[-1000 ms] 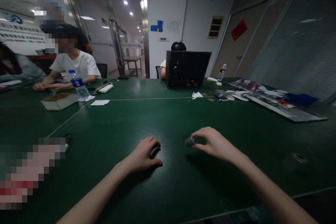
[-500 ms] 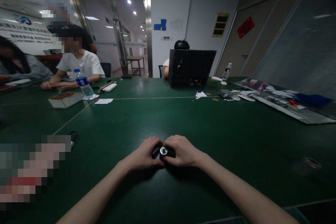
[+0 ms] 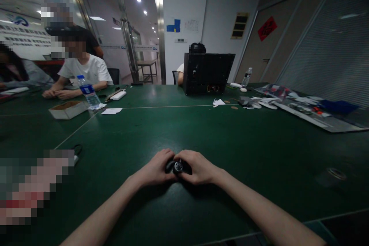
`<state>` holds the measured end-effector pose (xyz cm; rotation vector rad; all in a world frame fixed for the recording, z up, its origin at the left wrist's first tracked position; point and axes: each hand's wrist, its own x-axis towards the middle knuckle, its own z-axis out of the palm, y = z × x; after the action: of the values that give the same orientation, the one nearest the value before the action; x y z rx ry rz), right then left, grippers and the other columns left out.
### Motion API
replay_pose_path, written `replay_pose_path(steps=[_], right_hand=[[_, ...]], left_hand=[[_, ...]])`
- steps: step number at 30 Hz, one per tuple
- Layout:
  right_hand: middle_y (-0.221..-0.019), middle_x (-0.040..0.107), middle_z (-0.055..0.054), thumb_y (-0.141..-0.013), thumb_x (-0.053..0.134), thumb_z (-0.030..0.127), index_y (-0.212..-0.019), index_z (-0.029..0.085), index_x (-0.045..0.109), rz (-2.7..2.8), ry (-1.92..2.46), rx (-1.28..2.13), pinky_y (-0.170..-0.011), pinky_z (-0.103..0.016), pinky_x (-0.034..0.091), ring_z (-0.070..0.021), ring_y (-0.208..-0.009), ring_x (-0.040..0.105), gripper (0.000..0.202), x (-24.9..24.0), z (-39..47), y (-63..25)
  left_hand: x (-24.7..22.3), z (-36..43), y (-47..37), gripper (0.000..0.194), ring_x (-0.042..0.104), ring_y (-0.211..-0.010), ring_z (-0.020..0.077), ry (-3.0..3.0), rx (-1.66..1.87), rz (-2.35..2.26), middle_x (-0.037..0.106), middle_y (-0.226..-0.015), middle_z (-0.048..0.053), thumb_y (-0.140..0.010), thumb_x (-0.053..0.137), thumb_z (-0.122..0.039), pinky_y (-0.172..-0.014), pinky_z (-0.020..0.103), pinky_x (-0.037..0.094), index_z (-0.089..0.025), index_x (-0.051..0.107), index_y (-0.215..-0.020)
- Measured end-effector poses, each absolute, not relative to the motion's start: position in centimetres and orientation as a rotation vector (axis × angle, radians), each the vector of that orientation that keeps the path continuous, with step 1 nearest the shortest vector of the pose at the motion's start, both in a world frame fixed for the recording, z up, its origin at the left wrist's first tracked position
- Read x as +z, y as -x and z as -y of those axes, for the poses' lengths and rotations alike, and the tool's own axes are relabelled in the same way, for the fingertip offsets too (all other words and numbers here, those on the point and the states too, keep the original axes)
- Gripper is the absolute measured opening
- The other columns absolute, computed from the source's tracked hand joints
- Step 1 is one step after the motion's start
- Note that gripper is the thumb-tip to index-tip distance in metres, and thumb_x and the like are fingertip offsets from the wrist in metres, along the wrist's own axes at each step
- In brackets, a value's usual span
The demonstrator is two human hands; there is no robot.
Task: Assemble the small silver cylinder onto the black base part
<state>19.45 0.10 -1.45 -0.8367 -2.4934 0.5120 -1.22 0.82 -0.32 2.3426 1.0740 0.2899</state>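
Between my hands, low over the green table (image 3: 138, 134), is a small black motor-like part (image 3: 178, 167) with a round silver face and a hub in its centre. My left hand (image 3: 158, 166) curls its fingers and thumb around the left side of it. From the right, my right hand (image 3: 198, 166) grips the same part, thumb below and fingers above. Both hands nearly meet at the fingertips. Much of the part's body is hidden by my fingers, and whether it touches the table I cannot tell.
A dark cylindrical can or roll (image 3: 333, 177) stands to the right. Farther off are a black box-like device (image 3: 209, 73), a water bottle (image 3: 90, 94), an open carton (image 3: 67, 110), paper scraps (image 3: 219, 102) and a cluttered board (image 3: 311, 117). Several people sit or stand beyond the table.
The part's silver face has tilted or turned slightly between my fingers and looks darker. Both hands keep their hold; the whole view has shifted a little.
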Motion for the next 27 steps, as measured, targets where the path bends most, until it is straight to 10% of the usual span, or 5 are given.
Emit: replay_pose_path(steps=[27], right_hand=[[-0.089,0.065,-0.003,-0.08,0.064,0.035,-0.102,0.02,0.055,2.367,1.126,0.585,-0.068,-0.025,0.042,-0.0163,-0.078,0.059,0.028,-2.36,-0.89,-19.51]], left_hand=[[-0.34,-0.74,1.09,0.039,0.051,-0.091,0.0221,-2.312,0.329,-1.139,0.057,-0.102,0.006,-0.076,0.063,-0.041,-0.079,0.032,0.043,-0.02,0.053,-0.107]])
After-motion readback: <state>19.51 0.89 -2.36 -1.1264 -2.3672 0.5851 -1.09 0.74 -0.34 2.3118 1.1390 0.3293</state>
